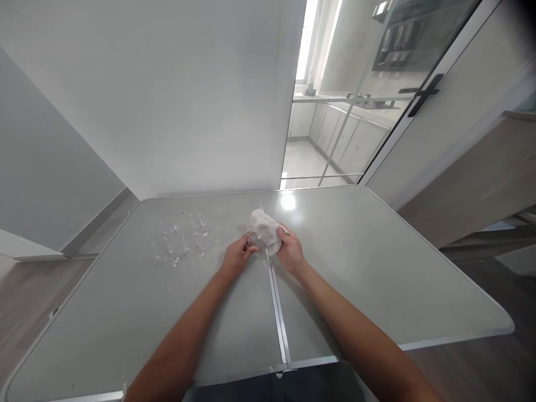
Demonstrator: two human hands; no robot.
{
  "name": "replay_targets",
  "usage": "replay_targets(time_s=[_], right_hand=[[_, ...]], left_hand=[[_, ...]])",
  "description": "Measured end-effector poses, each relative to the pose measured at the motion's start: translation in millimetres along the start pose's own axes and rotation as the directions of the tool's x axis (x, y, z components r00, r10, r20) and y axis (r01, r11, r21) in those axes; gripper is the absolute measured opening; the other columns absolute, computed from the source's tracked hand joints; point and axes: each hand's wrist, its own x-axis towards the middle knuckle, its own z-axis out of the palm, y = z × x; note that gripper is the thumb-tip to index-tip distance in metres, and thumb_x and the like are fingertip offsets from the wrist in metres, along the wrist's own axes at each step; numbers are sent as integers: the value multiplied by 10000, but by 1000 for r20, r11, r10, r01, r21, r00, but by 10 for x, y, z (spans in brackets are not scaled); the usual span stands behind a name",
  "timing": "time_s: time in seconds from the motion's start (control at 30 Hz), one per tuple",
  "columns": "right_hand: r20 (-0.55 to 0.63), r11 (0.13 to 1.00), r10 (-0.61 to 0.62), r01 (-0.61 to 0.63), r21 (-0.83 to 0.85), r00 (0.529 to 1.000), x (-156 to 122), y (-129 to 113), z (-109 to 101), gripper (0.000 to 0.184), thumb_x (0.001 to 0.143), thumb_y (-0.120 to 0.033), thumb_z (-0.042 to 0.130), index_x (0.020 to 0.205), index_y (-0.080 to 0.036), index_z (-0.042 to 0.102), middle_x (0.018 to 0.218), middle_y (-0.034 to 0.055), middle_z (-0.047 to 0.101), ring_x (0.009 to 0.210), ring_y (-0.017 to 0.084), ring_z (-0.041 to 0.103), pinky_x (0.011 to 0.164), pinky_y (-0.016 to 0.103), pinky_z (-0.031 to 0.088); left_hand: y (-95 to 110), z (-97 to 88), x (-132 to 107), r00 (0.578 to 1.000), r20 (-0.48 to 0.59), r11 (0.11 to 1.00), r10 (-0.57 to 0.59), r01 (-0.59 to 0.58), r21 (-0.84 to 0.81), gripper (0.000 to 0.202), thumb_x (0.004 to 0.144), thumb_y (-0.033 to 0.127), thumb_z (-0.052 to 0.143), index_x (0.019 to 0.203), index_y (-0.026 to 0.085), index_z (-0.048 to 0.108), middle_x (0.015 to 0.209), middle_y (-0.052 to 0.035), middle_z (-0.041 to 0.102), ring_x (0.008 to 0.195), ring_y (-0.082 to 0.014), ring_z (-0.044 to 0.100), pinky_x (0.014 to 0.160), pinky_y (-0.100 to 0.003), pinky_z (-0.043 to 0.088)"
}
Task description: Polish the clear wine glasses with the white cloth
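between the hands and the rounded edges, broad smooth tabletop (377,268) is left — over its metal seam (275,301), a soft, rumpled white cloth (260,216) is clamped by the right hand (292,252), a clear piece (254,238) pinched by the left hand (238,257); shiny transparent pieces (176,260) are clustered leftward.

Clear piece (257,238) against crumpled white cloth (262,218)

The cloth (260,217) is plain white, the table (355,273) pale grey-green (its middle seam (278,312) is silvery), the glassware (175,240) at left colourless. The far-right door handle (425,96) is black; the left floor (37,298), greyish brown.
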Motion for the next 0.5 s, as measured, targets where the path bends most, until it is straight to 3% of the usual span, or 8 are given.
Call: replay_targets(time_s=[0.13, 0.2, 0.23, 0.3, 0.37, 0.4, 0.43, 0.5], right_hand=[[-12, 930, -188, 174, -324, 982, -64, -12, -28, 394, 940, -517, 545, 1223, -252, 619, 1150, 64, 695, 1023, 232, 659, 883, 360, 532], [178, 740, -327, 369, -563, 928, -91, -19, -46, 360, 993, -440, 460, 1287, -273, 582, 1255, 70, 661, 1167, 239, 621, 1011, 404, 482], [342, 596, -345, 485, -640, 874, -95, -27, -54, 352, 1006, -382, 428, 1307, -274, 574, 1302, 76, 643, 1254, 242, 577, 1086, 437, 427], [653, 302, -250, 698, -649, 715, -83, -53, -68, 379, 1003, -272, 390, 1339, -261, 564, 1361, 91, 619, 1378, 237, 478, 1191, 501, 285], [784, 132, -133, 795, -592, 606, -56, -91, -83, 406, 982, -218, 390, 1349, -239, 563, 1360, 103, 624, 1398, 236, 454, 1224, 538, 192], [787, 106, -116, 796, -596, 605, -43, -112, -93, 400, 975, -220, 404, 1338, -230, 572, 1338, 107, 637, 1368, 241, 484, 1224, 543, 187], [759, 120, -127, 770, -627, 638, -33, -135, -104, 377, 973, -240, 421, 1309, -223, 591, 1297, 110, 657, 1310, 248, 531, 1210, 539, 221], [616, 279, -166, 636, -720, 770, -22, -176, -125, 314, 979, -328, 450, 1194, -218, 649, 1139, 98, 706, 1118, 250, 625, 1114, 495, 372]], left_hand=[[6, -25, 31, 991, -29, 992, -129, 128, -24, 350, 958, 509, 492, 977, 195, 647, 635, 24, 626, 554, -129, 552, 596, -240, 427], [-19, -23, 46, 988, -85, 990, -127, 132, 44, 350, 949, 511, 504, 961, 193, 650, 619, 25, 617, 556, -133, 556, 585, -239, 411], [-36, -20, 51, 988, -111, 987, -109, 120, 104, 361, 936, 524, 523, 940, 189, 659, 614, 19, 618, 553, -135, 558, 577, -240, 401], [-67, -12, 49, 991, -134, 967, -25, 58, 250, 403, 890, 564, 584, 833, 174, 670, 605, -9, 628, 538, -141, 558, 552, -246, 377], [-74, -7, 30, 988, -105, 926, 113, -66, 372, 445, 858, 589, 625, 731, 164, 662, 602, -46, 643, 540, -153, 575, 543, -255, 368], [-66, -7, 16, 978, -74, 900, 194, -147, 409, 448, 862, 586, 627, 721, 163, 666, 605, -59, 649, 554, -159, 590, 553, -259, 377], [-50, -9, 0, 961, -35, 873, 273, -232, 429, 432, 874, 575, 622, 755, 163, 684, 617, -65, 658, 577, -163, 607, 573, -261, 394], [-8, -13, -32, 919, 29, 826, 394, -367, 427, 393, 896, 553, 610, 891, 174, 716, 644, -58, 672, 622, -162, 631, 630, -260, 430]])
